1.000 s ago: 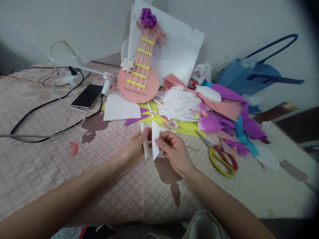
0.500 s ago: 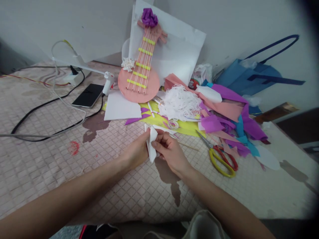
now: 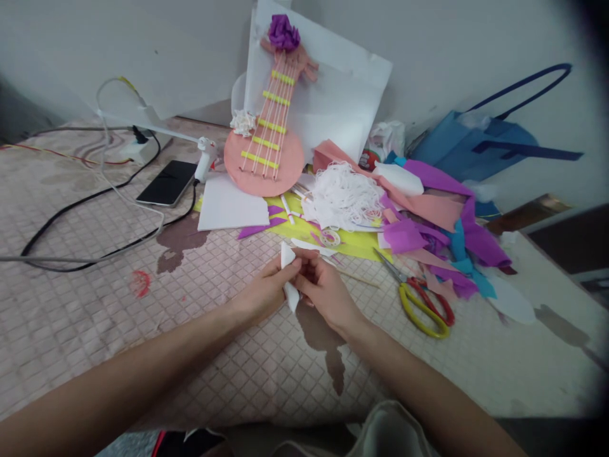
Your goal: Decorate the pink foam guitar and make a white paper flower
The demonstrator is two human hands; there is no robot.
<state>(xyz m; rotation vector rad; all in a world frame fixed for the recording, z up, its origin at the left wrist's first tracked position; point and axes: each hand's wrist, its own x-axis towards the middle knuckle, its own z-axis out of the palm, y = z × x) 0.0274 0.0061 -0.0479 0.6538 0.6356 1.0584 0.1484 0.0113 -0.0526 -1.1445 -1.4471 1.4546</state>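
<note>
My left hand [image 3: 264, 293] and my right hand [image 3: 326, 285] meet over the tiled pink floor mat [image 3: 85, 317]. Both pinch one small folded white paper piece [image 3: 288, 273] between their fingertips. The paper is squeezed narrow, with a pointed top corner showing above my left fingers. Just beyond my hands lie a yellow sheet [image 3: 352, 244] and a heap of white shredded paper [image 3: 342, 197]. A pink paper guitar [image 3: 266, 146] with yellow bars and a purple flower leans on white sheets [image 3: 337, 108] at the wall.
Yellow and red scissors [image 3: 421, 304] lie right of my hands. Pink, purple and teal paper scraps [image 3: 438, 222] pile at the right, before a blue bag [image 3: 480, 146]. A phone [image 3: 169, 183], a white glue gun [image 3: 204, 158] and cables [image 3: 85, 203] lie at the left.
The two white paper flaps held apart a second ago have been pressed together into one narrow fold. My hands have closed toward each other; nothing else moved.
</note>
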